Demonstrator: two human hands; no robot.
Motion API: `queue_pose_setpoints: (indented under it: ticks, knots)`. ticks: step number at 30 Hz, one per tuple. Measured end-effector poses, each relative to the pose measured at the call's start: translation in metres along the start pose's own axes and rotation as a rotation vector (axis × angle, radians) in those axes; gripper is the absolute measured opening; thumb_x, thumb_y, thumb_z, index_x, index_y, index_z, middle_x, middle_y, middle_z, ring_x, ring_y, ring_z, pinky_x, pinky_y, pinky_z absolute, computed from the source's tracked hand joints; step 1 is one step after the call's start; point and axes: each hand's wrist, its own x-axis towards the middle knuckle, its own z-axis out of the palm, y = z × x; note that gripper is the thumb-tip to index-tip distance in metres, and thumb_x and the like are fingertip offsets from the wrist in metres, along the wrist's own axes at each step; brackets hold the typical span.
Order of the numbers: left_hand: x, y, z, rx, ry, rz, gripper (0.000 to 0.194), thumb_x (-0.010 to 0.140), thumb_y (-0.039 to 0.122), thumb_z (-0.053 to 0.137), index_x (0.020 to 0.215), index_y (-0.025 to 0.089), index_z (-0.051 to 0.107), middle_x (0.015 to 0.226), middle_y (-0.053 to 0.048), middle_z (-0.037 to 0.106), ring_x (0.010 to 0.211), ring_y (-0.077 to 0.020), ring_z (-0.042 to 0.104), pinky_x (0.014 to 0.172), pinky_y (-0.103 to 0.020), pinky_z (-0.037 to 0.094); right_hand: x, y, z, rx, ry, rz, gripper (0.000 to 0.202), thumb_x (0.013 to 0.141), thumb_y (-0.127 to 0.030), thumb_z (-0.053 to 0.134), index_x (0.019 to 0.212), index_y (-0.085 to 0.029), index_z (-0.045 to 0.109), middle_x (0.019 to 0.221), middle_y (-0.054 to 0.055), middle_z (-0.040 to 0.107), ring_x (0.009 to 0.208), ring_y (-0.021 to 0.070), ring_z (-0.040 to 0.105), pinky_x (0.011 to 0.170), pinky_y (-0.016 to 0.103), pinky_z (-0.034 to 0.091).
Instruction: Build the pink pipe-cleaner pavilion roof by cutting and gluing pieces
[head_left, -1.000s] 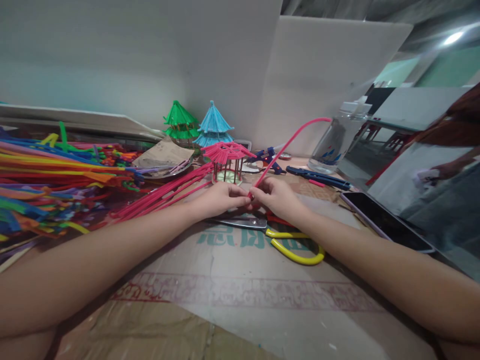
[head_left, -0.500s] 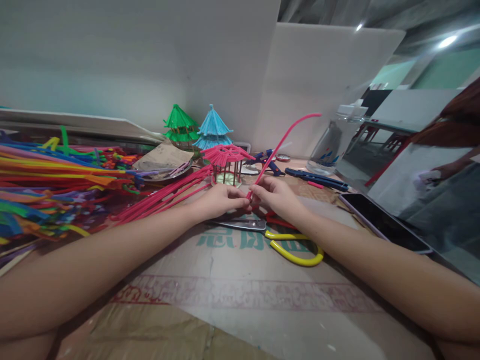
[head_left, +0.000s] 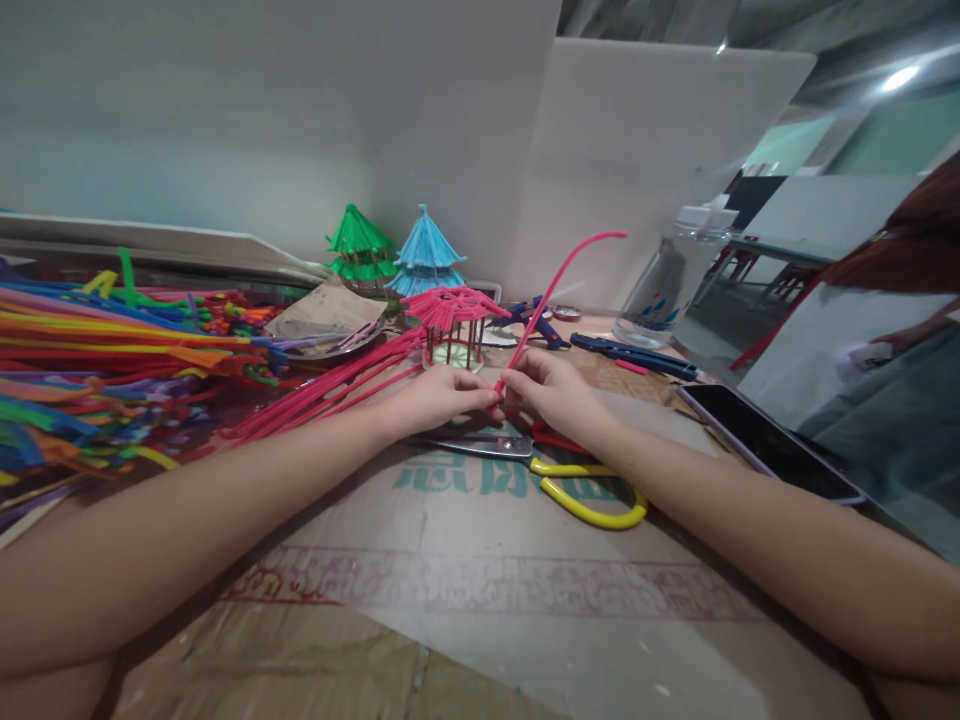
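Note:
A long pink pipe cleaner [head_left: 550,290] rises from between my fingertips and curves over to the right at its top. My left hand [head_left: 450,396] pinches its low end. Close beside it, my right hand [head_left: 546,388] grips the same stem between thumb and fingers. Just behind my left hand stands a small pavilion with a pink roof [head_left: 454,306], brown posts and a pale round base. Scissors with yellow handles [head_left: 600,518] lie below my hands, blades pointing left.
Pink pipe cleaners [head_left: 330,385] and a multicoloured heap [head_left: 112,350] lie left. Green [head_left: 360,245] and blue [head_left: 424,250] pavilions stand behind. Rightward are a blue cutter [head_left: 637,358], a phone [head_left: 772,440], a clear bottle [head_left: 667,285] and a person's hand [head_left: 907,335].
The upper end of the pink pipe cleaner has swung slightly left and bends a little more. Both hands keep their hold, nearly in place.

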Motion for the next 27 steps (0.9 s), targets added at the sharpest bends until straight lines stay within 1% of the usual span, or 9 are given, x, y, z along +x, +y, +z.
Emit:
queue_pose_setpoints:
  ticks: [7, 13, 15, 17, 18, 20, 22, 24, 27]
  knots:
    - [0.000, 0.000, -0.001, -0.021, -0.022, -0.002, 0.036, 0.085, 0.047, 0.062, 0.093, 0.016, 0.078, 0.091, -0.005, 0.078, 0.062, -0.0098, 0.057, 0.054, -0.020, 0.035, 0.000, 0.000, 0.001, 0.002, 0.000, 0.003, 0.020, 0.083, -0.038, 0.058, 0.074, -0.020, 0.054, 0.067, -0.002, 0.061, 0.057, 0.0135, 0.056, 0.052, 0.025, 0.042]
    - [-0.003, 0.002, 0.001, -0.002, 0.001, 0.015, 0.036, 0.085, 0.046, 0.062, 0.092, 0.014, 0.077, 0.091, -0.007, 0.077, 0.066, -0.0115, 0.059, 0.056, -0.020, 0.037, 0.001, 0.000, 0.001, -0.033, -0.017, -0.014, 0.021, 0.085, -0.038, 0.057, 0.076, -0.019, 0.055, 0.070, -0.001, 0.061, 0.062, 0.0144, 0.056, 0.058, 0.027, 0.046]
    - [-0.005, 0.005, 0.002, -0.007, 0.007, 0.023, 0.036, 0.086, 0.045, 0.061, 0.093, 0.014, 0.076, 0.089, -0.007, 0.077, 0.063, -0.0103, 0.057, 0.054, -0.020, 0.035, 0.002, -0.002, -0.003, -0.008, -0.072, -0.039, 0.019, 0.086, -0.038, 0.057, 0.083, -0.019, 0.057, 0.078, 0.001, 0.063, 0.069, 0.0157, 0.059, 0.062, 0.028, 0.049]
    - [-0.006, 0.007, 0.002, 0.008, 0.017, 0.022, 0.036, 0.086, 0.044, 0.061, 0.092, 0.013, 0.076, 0.081, -0.005, 0.075, 0.059, -0.0093, 0.053, 0.052, -0.019, 0.033, 0.001, -0.006, -0.011, -0.024, -0.159, -0.058, 0.018, 0.087, -0.037, 0.057, 0.090, -0.019, 0.058, 0.085, 0.002, 0.065, 0.075, 0.0166, 0.061, 0.065, 0.029, 0.050]
    - [-0.006, 0.007, 0.002, 0.020, 0.023, 0.021, 0.036, 0.086, 0.044, 0.061, 0.092, 0.012, 0.076, 0.077, -0.005, 0.073, 0.057, -0.0092, 0.053, 0.052, -0.019, 0.032, -0.002, -0.009, -0.018, -0.068, -0.204, -0.063, 0.018, 0.087, -0.037, 0.058, 0.094, -0.019, 0.058, 0.086, 0.003, 0.065, 0.076, 0.0170, 0.062, 0.065, 0.029, 0.050]
    - [-0.005, 0.006, 0.002, 0.032, 0.028, 0.017, 0.037, 0.086, 0.046, 0.061, 0.091, 0.012, 0.076, 0.071, -0.004, 0.071, 0.056, -0.0097, 0.052, 0.051, -0.020, 0.032, -0.012, -0.015, -0.034, -0.236, -0.279, -0.072, 0.021, 0.087, -0.038, 0.059, 0.097, -0.019, 0.060, 0.085, 0.003, 0.066, 0.075, 0.0176, 0.061, 0.064, 0.029, 0.048]
    - [-0.004, 0.005, 0.002, 0.002, 0.019, 0.018, 0.039, 0.085, 0.047, 0.061, 0.093, 0.012, 0.076, 0.074, -0.005, 0.072, 0.058, -0.0106, 0.054, 0.052, -0.020, 0.034, -0.026, -0.021, -0.050, -0.426, -0.339, -0.087, 0.028, 0.088, -0.038, 0.060, 0.109, -0.021, 0.060, 0.089, 0.004, 0.066, 0.078, 0.0186, 0.062, 0.066, 0.029, 0.047]
    - [-0.004, 0.005, 0.003, -0.030, 0.017, 0.006, 0.037, 0.085, 0.046, 0.061, 0.093, 0.012, 0.076, 0.082, -0.006, 0.075, 0.061, -0.0115, 0.058, 0.054, -0.020, 0.037, -0.042, -0.025, -0.062, -0.562, -0.419, -0.090, 0.035, 0.087, -0.040, 0.062, 0.118, -0.024, 0.059, 0.093, 0.004, 0.067, 0.080, 0.0198, 0.062, 0.067, 0.030, 0.047]
    - [-0.004, 0.007, 0.005, -0.040, 0.040, -0.012, 0.032, 0.085, 0.041, 0.063, 0.089, 0.012, 0.075, 0.090, -0.008, 0.077, 0.068, -0.0128, 0.063, 0.061, -0.020, 0.042, -0.059, -0.029, -0.070, -0.679, -0.524, -0.128, 0.042, 0.086, -0.038, 0.065, 0.126, -0.027, 0.059, 0.112, 0.007, 0.066, 0.094, 0.0233, 0.063, 0.078, 0.033, 0.048]
